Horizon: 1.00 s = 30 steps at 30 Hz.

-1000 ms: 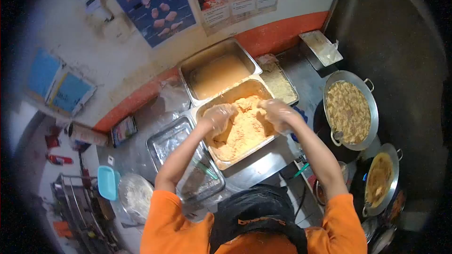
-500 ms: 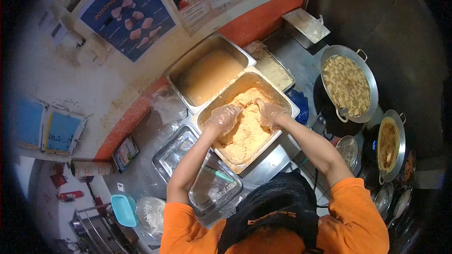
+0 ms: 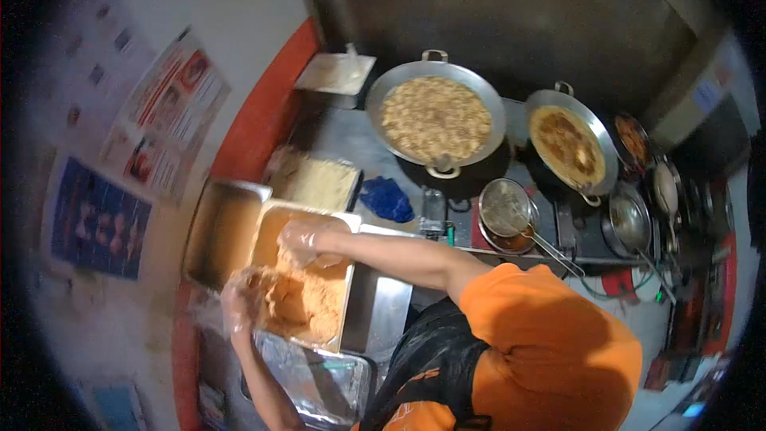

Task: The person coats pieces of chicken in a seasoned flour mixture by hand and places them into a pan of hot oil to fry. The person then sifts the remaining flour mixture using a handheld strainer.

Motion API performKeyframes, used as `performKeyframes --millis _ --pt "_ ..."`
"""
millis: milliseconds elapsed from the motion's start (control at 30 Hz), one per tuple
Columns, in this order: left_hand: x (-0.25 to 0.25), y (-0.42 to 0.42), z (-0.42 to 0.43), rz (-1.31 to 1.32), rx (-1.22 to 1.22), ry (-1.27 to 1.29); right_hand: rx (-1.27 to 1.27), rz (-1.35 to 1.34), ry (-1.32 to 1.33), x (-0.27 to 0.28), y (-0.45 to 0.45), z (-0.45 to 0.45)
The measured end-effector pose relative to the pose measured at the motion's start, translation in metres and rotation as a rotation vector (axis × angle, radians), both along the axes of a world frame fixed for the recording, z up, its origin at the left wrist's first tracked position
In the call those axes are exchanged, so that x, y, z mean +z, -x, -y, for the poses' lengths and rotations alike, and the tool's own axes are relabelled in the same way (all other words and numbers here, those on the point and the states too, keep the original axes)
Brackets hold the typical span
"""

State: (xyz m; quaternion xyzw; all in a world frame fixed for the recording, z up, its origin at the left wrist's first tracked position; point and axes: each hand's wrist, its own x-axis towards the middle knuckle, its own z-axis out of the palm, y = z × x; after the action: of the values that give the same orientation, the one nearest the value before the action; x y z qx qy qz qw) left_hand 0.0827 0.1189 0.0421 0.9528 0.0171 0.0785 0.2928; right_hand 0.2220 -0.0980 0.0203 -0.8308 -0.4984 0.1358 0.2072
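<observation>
A deep metal pan [image 3: 348, 295] holds lumpy orange breading flour [image 3: 315, 303]. My left hand [image 3: 242, 297], in a clear plastic glove, is at the pan's left edge with clumps of the breading against its fingers. Blur and the crumbs keep me from telling how its fingers are set. Toward the far side of the pan, my right hand [image 3: 306, 241], also gloved, reaches down into the flour, and its fingertips are hidden. A second metal pan [image 3: 206, 223] with brownish liquid adjoins on the left.
Beyond the pans are a tray of pale flour [image 3: 319, 182] and a blue plastic bag [image 3: 386, 198]. Two woks of frying food, a larger one [image 3: 501, 112] and a smaller one [image 3: 598, 132], stand at the back. A strainer [image 3: 507, 206] rests nearer. A metal tray [image 3: 363, 383] lies in front.
The view has swung right, so the woks sit nearer the middle and the pans farther left. My left hand has moved from within the flour to the pan's left edge.
</observation>
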Motion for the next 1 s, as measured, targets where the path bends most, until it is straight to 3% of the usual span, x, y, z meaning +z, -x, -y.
performKeyframes --millis 33,100,133,200,233,300,367,400,433,500,533,567,633,700,767,800,900,1000 --pt "-0.012 -0.004 -0.010 0.017 0.017 0.122 -0.043 0.047 -0.005 0.016 0.006 0.011" --pt "0.026 -0.003 0.019 0.077 -0.101 0.051 -0.016 0.223 -0.105 -0.032 -0.017 0.006" --pt "0.043 -0.002 0.033 0.129 -0.186 -0.014 -0.041 0.224 -0.111 -0.021 -0.017 0.025" --pt "0.056 -0.017 0.053 0.182 -0.243 -0.063 -0.170 -0.087 -0.246 0.013 -0.017 0.079" --pt "0.062 -0.022 0.062 0.239 -0.275 -0.105 -0.146 -0.093 -0.435 0.009 -0.025 0.104" --pt "0.077 -0.038 0.095 0.186 -0.298 0.008 -0.188 -0.071 -0.442 0.072 -0.003 0.185" --pt "0.083 -0.061 0.132 0.124 -0.289 0.372 -0.269 0.006 -0.624 0.069 -0.004 0.249" --pt "0.106 -0.066 0.177 -0.156 -0.128 0.917 -0.353 0.078 -0.614 0.074 -0.001 0.288" --pt "0.106 -0.080 0.198 -0.152 -0.152 0.918 -0.436 0.153 -0.604 0.079 0.004 0.329" --pt "0.104 -0.104 0.241 0.182 -0.410 0.314 -0.574 0.147 -0.448 0.086 0.015 0.412" --pt "0.134 -0.107 0.278 0.318 -0.584 -0.136 -0.661 0.049 -0.438 0.088 0.021 0.453" --pt "0.132 -0.118 0.305 0.330 -0.594 -0.136 -0.745 -0.053 -0.431 0.087 0.027 0.489" --pt "0.118 -0.149 0.358 0.387 -0.760 -0.002 -0.952 0.050 -0.171 0.089 0.033 0.551" --pt "0.111 -0.169 0.419 0.296 -0.750 -0.010 -1.077 0.006 0.067 0.068 0.030 0.609" --pt "0.104 -0.190 0.485 0.256 -0.820 -0.137 -1.066 0.158 0.152 -0.009 0.004 0.678" --pt "0.093 -0.203 0.517 0.176 -0.806 -0.181 -1.055 0.236 0.104 -0.015 0.005 0.691" --pt "0.085 -0.208 0.613 0.059 -0.825 -0.197 -1.108 0.029 0.160 -0.043 0.001 0.729" --pt "0.066 -0.217 0.698 -0.059 -0.897 -0.294 -1.110 -0.011 0.185 -0.066 0.009 0.752"
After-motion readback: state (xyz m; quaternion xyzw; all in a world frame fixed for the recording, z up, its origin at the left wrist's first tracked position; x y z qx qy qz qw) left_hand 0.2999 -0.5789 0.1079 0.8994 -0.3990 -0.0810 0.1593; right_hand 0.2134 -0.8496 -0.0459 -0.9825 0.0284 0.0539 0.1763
